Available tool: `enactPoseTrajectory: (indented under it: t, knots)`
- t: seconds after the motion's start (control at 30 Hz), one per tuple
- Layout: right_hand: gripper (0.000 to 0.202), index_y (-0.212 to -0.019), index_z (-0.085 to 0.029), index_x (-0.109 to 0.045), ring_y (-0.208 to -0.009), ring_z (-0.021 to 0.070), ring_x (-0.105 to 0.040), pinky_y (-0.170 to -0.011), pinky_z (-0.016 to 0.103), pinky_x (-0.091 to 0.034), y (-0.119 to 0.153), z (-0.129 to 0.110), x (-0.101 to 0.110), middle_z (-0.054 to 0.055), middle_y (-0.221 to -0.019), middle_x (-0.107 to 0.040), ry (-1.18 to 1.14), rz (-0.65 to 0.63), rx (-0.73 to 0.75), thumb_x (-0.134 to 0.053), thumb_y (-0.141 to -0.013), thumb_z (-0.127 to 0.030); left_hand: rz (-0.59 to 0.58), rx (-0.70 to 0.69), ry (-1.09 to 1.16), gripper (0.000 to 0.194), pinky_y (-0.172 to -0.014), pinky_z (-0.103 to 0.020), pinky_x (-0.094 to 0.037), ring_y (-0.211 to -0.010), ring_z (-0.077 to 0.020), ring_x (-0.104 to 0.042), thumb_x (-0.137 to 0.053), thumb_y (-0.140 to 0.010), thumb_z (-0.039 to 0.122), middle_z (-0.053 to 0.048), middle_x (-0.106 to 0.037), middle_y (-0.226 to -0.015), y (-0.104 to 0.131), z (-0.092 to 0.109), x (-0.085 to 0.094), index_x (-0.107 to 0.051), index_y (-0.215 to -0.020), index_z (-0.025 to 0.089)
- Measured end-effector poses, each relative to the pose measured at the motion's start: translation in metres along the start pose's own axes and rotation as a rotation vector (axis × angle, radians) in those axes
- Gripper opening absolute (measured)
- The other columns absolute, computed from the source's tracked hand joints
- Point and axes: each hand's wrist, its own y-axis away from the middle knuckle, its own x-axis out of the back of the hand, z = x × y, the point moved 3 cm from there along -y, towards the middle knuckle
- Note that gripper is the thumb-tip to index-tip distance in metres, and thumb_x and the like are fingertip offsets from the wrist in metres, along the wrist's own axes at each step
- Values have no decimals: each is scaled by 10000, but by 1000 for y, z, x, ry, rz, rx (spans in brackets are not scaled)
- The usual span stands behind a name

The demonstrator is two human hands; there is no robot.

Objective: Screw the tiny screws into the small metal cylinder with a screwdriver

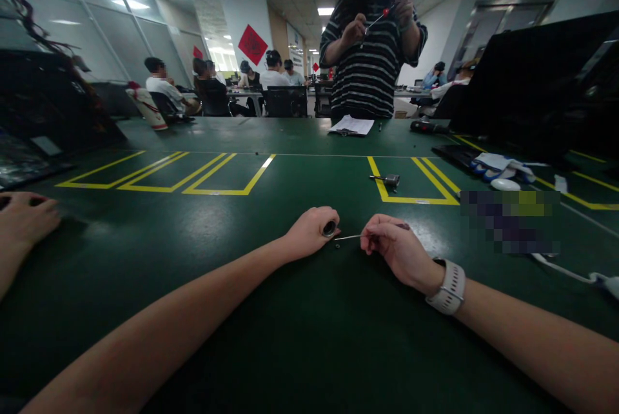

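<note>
My left hand [312, 232] is closed around a hollow metal cylinder [329, 228], whose round open end faces me; the fingers hide the rest. In my right hand [394, 249], which wears a light watch on its wrist, a slim tool with a thin metal shaft [348, 237] is pinched. Its tip points left, close to the cylinder, and its dark end shows past the fingers. A tiny nut-like ring [337, 246] lies on the green table [290, 336] just under the tip. Beyond my hands, a small dark metal part with a thin shaft [391, 180] lies inside a yellow outline.
Another person's hand [29, 220] rests at the left edge. A standing person [365, 66] across the table holds a rod with a red piece. Papers [352, 126], a glove [503, 166], a white mouse-like object [505, 185] and a black-covered shape [546, 78] are around.
</note>
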Motion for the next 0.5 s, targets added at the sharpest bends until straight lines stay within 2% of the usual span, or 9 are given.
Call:
enactPoseTrajectory:
  t: [0.5]
  knots:
    - [112,-639,-176,-570,-562,126,-514,-572,278,-384,3,0,-3,1,-588,-607,35,-21,28,-588,-734,-232,14,57,48,113,-609,-253,-372,-682,-127,-490,-599,-782,218,16,-519,-749,1,-3,0,-507,-745,164]
